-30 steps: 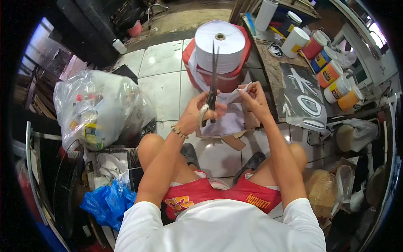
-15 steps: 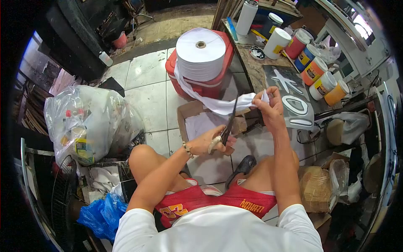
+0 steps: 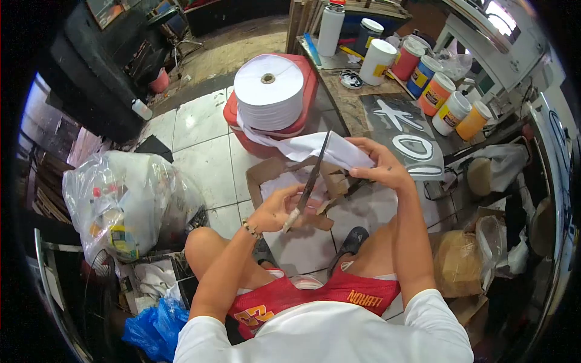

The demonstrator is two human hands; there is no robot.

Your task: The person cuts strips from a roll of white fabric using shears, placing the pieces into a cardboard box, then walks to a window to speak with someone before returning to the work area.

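Note:
My left hand [image 3: 277,209] is closed around the wrapped handle of a pair of dark scissors [image 3: 313,179]. The long blades point up and away, crossing in front of a white fabric strip [image 3: 324,149]. My right hand [image 3: 382,164] holds the strip near its free end, thumb below and fingers along the upper edge. From there the strip runs back to a large white roll [image 3: 269,91] with a core hole, which rests on a red cooler [image 3: 310,78]. Beneath my hands, an open cardboard box [image 3: 257,176] contains white pieces.
At the right, a workbench [image 3: 345,106] carries several paint jars [image 3: 434,95], a white bottle [image 3: 330,30] and a dark painted sign [image 3: 405,136]. A clear plastic bag of containers [image 3: 130,199] sits on the left, above a blue bag [image 3: 158,327]. A wrapped carton [image 3: 457,263] stands right.
My right hand has shifted its hold, and the strip's end now lies flatter and wider across its fingers. The scissors have moved slightly left and lower. The whole view has shifted a little.

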